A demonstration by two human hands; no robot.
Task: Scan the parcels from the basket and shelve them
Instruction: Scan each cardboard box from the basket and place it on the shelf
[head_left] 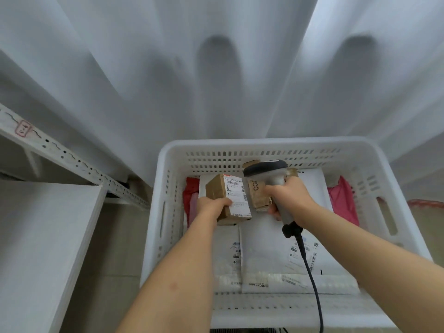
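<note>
My left hand (212, 205) pinches the small box (228, 199) mid-frame; my right hand (287, 193) grips the scanner (266, 173), which I judge may read the neighbouring brown parcel (258, 191) instead.

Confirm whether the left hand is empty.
No, the left hand grips a small cardboard box with its label facing up.

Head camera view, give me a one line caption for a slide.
Over a white basket of parcels, the left hand holds a labelled cardboard box while the right hand aims a corded scanner.
</note>
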